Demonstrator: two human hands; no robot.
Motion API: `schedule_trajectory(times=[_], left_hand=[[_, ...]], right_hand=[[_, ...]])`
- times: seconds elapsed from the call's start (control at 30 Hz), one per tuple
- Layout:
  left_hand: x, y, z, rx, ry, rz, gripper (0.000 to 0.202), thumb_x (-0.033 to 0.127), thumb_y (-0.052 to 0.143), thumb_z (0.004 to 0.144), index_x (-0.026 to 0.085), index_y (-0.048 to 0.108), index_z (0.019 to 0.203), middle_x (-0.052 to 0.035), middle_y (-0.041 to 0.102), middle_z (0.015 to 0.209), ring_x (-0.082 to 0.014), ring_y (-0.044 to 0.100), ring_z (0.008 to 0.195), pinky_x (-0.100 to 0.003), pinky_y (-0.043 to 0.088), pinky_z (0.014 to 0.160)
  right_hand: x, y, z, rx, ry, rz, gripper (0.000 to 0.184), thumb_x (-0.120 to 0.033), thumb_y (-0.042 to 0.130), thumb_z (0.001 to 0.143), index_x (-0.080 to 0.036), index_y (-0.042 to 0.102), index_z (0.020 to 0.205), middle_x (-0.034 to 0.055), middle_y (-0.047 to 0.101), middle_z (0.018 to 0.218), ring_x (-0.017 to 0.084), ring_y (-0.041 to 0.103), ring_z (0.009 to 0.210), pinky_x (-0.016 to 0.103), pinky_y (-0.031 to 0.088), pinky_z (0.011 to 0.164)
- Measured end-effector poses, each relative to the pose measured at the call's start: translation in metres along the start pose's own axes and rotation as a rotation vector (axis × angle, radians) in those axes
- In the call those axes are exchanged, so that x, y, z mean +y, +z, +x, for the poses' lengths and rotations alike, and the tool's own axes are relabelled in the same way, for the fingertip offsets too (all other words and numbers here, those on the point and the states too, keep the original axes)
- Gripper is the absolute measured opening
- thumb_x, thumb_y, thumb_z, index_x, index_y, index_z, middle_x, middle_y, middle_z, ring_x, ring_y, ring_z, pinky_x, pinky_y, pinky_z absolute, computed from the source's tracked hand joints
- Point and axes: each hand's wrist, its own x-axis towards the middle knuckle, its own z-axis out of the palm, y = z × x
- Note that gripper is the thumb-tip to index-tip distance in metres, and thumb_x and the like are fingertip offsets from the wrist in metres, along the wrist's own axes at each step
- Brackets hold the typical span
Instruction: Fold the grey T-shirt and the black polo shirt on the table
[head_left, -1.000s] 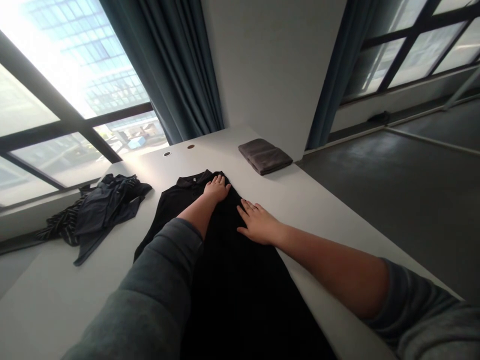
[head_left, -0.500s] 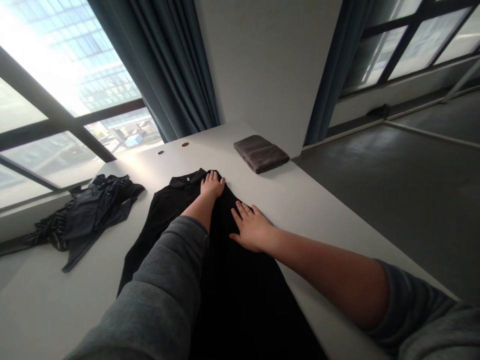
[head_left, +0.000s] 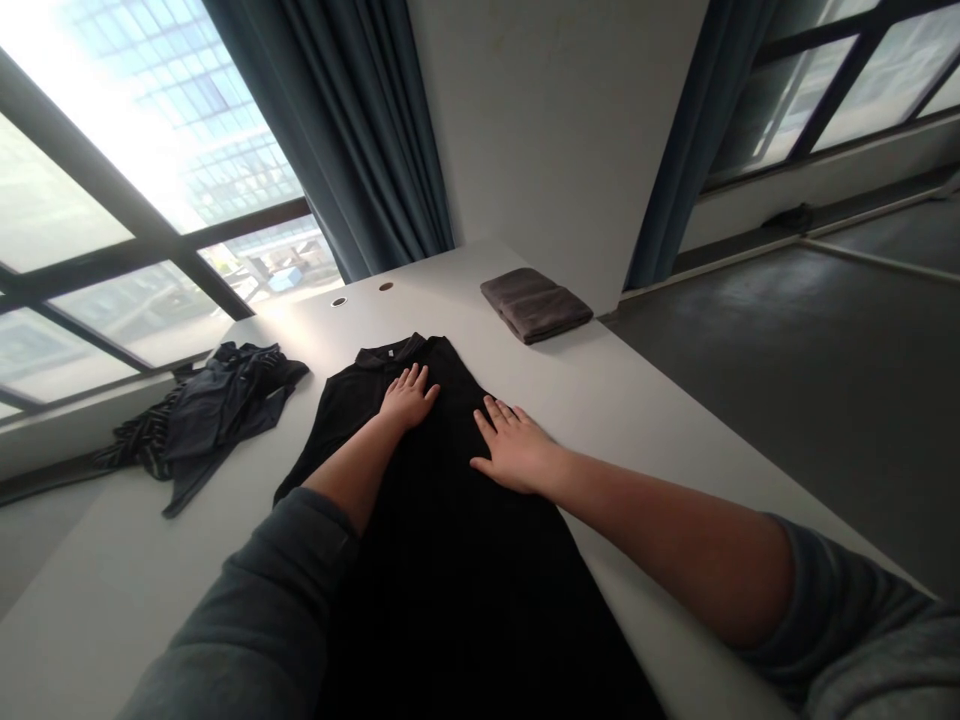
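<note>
A black collared shirt (head_left: 450,560) lies lengthwise on the white table (head_left: 645,400), its collar at the far end. My left hand (head_left: 407,397) rests flat on the cloth just below the collar, fingers spread. My right hand (head_left: 514,446) lies flat on the shirt's right edge, fingers stretched out toward the collar. Neither hand grips anything. Grey sleeves are pushed up both forearms.
A crumpled dark garment with striped cloth (head_left: 202,415) lies at the left of the table. A folded grey-brown cloth (head_left: 536,305) sits at the far right corner. Two cable holes (head_left: 362,293) mark the far edge. Curtains, windows and a wall pillar stand behind.
My left hand has slid back from the collar's right side toward me, to just below the collar. My right hand stays in much the same place on the shirt.
</note>
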Motion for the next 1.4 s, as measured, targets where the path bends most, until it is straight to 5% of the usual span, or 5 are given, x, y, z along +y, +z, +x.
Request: schedule_trajectory(times=[0.47, 0.77, 0.97, 1.2, 1.4], left_hand=[[-0.003, -0.012, -0.050, 0.293, -0.071, 0.008, 0.058, 0.052, 0.030, 0.108, 0.026, 0.049, 0.157, -0.0111, 0.048, 0.162, -0.0309, 0.046, 0.147, -0.050, 0.035, 0.121], [-0.116, 0.003, -0.293, 0.208, 0.377, 0.082, 0.061, 0.047, 0.042, 0.108, 0.028, 0.034, 0.165, -0.0064, 0.036, 0.170, -0.0278, 0.037, 0.155, -0.050, 0.034, 0.127], [-0.140, 0.020, -0.408, 0.217, 0.372, 0.113, 0.070, 0.043, 0.045, 0.109, 0.030, 0.013, 0.170, -0.0068, 0.029, 0.172, -0.0275, 0.039, 0.154, -0.048, 0.042, 0.123], [-0.137, 0.010, -0.401, 0.210, 0.355, 0.063, 0.055, 0.051, 0.043, 0.107, 0.028, 0.051, 0.157, -0.0084, 0.047, 0.164, -0.0296, 0.048, 0.148, -0.050, 0.041, 0.122], [-0.057, -0.015, -0.326, 0.163, 0.282, 0.001, 0.058, 0.050, 0.041, 0.108, 0.016, 0.054, 0.153, -0.0139, 0.047, 0.163, -0.0315, 0.045, 0.150, -0.049, 0.033, 0.127]], right_hand=[[-0.001, -0.006, -0.009, 0.004, 0.016, -0.055, 0.092, -0.069, 0.042, 0.098, -0.013, 0.023, 0.169, 0.0162, 0.003, 0.173, 0.031, 0.010, 0.163, 0.050, 0.015, 0.134], [-0.013, 0.019, -0.084, 0.164, -0.175, -0.143, 0.079, -0.063, 0.038, 0.105, -0.011, 0.038, 0.164, 0.0187, 0.023, 0.170, 0.034, 0.024, 0.160, 0.057, 0.019, 0.132], [-0.020, 0.029, -0.130, 0.087, -0.265, -0.087, 0.078, -0.063, 0.041, 0.105, -0.013, 0.036, 0.165, 0.0165, 0.021, 0.171, 0.033, 0.025, 0.160, 0.054, 0.029, 0.131], [-0.027, 0.013, -0.141, -0.003, -0.346, -0.073, 0.071, -0.054, 0.046, 0.105, -0.018, 0.037, 0.165, 0.0127, 0.022, 0.172, 0.033, 0.026, 0.160, 0.053, 0.029, 0.131], [-0.066, -0.004, -0.086, -0.004, -0.224, -0.063, 0.068, -0.045, 0.043, 0.106, -0.011, 0.037, 0.164, 0.0132, 0.022, 0.172, 0.034, 0.015, 0.162, 0.052, 0.022, 0.133]])
